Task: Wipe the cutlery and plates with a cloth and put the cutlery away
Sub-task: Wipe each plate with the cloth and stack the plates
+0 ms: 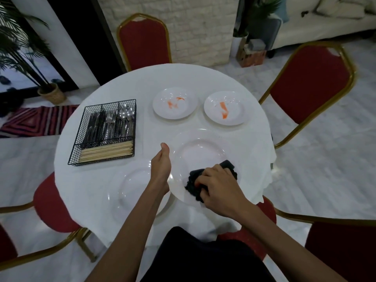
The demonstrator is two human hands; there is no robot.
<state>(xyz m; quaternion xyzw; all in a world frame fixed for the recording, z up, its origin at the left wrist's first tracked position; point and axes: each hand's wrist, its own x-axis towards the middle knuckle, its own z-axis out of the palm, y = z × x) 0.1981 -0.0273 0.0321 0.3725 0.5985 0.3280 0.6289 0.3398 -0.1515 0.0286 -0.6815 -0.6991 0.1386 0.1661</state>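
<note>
L hand [160,169] grips left rim of large white round plate [200,153], thumb on top, fingers hidden beneath. R hand [217,186] fingers curl, clamped on black crumpled cloth [193,180] at plate's near edge. Best approach, prob.: steady plate w/ L, sweep cloth in full circles incl. rim.

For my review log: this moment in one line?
wiping large plate | left hand holds its rim | right hand grips black cloth | two stained plates pending
</note>
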